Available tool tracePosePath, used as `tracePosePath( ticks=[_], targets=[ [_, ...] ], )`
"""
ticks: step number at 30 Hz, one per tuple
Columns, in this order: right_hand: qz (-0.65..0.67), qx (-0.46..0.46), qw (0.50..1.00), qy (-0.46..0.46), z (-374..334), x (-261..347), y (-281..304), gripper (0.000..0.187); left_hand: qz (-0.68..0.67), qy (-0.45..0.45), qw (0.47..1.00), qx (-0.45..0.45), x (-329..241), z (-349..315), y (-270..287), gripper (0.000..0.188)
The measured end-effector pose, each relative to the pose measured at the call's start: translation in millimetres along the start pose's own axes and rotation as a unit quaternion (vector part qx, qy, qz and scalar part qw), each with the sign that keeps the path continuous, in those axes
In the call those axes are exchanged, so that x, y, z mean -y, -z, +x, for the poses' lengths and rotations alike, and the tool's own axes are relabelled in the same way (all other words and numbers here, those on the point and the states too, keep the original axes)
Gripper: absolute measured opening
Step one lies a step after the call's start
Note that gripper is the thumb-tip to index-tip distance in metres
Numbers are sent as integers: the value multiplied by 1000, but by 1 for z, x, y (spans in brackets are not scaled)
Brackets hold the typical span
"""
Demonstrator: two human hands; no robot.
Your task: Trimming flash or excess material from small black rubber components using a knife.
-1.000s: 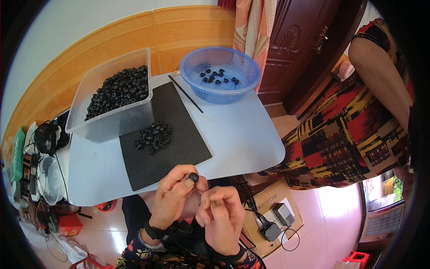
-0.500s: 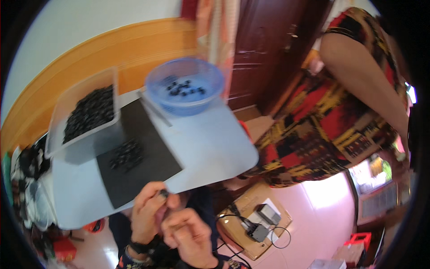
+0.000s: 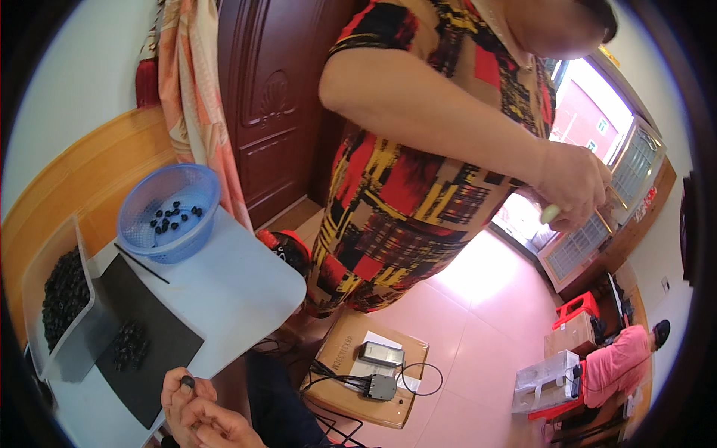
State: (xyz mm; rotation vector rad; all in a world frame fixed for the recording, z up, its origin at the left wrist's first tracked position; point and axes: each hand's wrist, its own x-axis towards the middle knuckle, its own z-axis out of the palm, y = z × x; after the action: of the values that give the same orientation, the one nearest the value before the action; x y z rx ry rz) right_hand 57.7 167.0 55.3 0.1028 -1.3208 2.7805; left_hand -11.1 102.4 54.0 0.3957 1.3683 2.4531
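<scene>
At the lower left, beside the table's near edge, my left hand (image 3: pixel 176 403) pinches a small round black piece (image 3: pixel 187 381) between its fingertips. My right hand (image 3: pixel 220 424) is right against it, fingers curled together; whatever they may hold is hidden. Just beyond the hands, a loose pile of similar black pieces (image 3: pixel 131 345) lies on a dark mat (image 3: pixel 168 340). A clear plastic bin (image 3: pixel 91 317) at the left holds a large heap of them. Several more sit spread out in a blue plastic basket (image 3: pixel 175 252) at the back of the table.
A thin dark stick (image 3: pixel 142 263) lies on the pale table (image 3: pixel 246 299) by the basket. Right of it stands a person in a patterned dress (image 3: pixel 418 209), holding something pale green. A cardboard box (image 3: pixel 336 347) on the floor carries cabled devices. Another person in pink (image 3: pixel 616 366) is at far right.
My view has swung to the right, so table and hands appear farther left and lower. My left hand still pinches the black piece. The standing person's upper body and held object now show.
</scene>
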Motion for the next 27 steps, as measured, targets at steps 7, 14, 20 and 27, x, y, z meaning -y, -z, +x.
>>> tracePosePath(
  ticks=[7,14,20,27],
  targets=[
    [-7,-28,999,32,-9,57,-28,12,-2,-15,997,69,8,-2,2,28],
    [-36,-7,998,53,-29,59,-24,13,7,-36,993,114,11,-13,-2,35],
    [-71,-1,996,53,-54,66,-25,16,16,-33,999,-6,8,-47,-31,35],
    [-71,8,996,56,-81,70,-24,19,79,14,991,-107,-15,-80,-71,33]
  ],
)
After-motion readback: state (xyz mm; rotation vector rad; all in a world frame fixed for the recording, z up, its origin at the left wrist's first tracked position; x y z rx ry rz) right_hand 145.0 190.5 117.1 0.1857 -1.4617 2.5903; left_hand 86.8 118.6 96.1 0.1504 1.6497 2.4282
